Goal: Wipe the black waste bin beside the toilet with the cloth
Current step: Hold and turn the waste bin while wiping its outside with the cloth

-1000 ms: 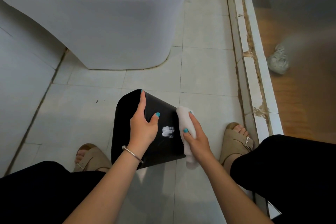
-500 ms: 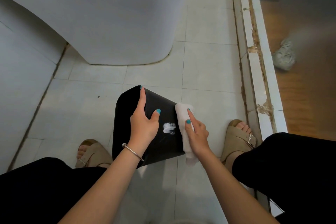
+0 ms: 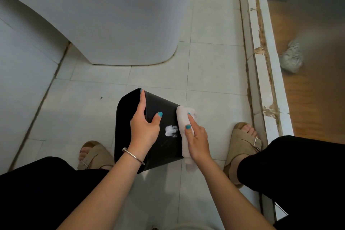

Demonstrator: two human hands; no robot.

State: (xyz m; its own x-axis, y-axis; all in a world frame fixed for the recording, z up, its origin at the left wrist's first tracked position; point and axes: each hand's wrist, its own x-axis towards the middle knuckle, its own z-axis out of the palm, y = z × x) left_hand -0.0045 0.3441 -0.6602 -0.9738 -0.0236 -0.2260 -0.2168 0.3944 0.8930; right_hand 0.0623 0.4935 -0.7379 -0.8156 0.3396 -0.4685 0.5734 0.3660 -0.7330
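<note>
While the person crouched on the pale tiled floor (image 3: 209, 65), the black waste bin (image 3: 127, 136) stood between their two sandalled feet, just in front of the white toilet (image 3: 112, 17) and a little apart from its base. The left hand (image 3: 144, 127) rested on the bin's upper surface, fingers straight along the ridge where two faces met and the thumb spread out onto the dark panel, steadying it rather than clasping it; a thin silver bracelet (image 3: 133, 156) circled that wrist. The right hand (image 3: 197, 139) pressed a white cloth (image 3: 183, 119) flat against the bin's right edge, fingers extended over the fabric with the thumb lying along its inner side, and the cloth's lower end hung down past the bin's bottom corner. Just left of the cloth, between the two thumbs, a white smear (image 3: 170, 130) sat on the black panel; it may have been foam or cleaning residue, but the picture was too soft to be sure. No brand, label or lettering could be read on the bin, the cloth or the toilet. To the right ran a chipped white threshold (image 3: 261, 61), beyond which a crumpled pale object (image 3: 291, 59) lay on a wooden floor.
</note>
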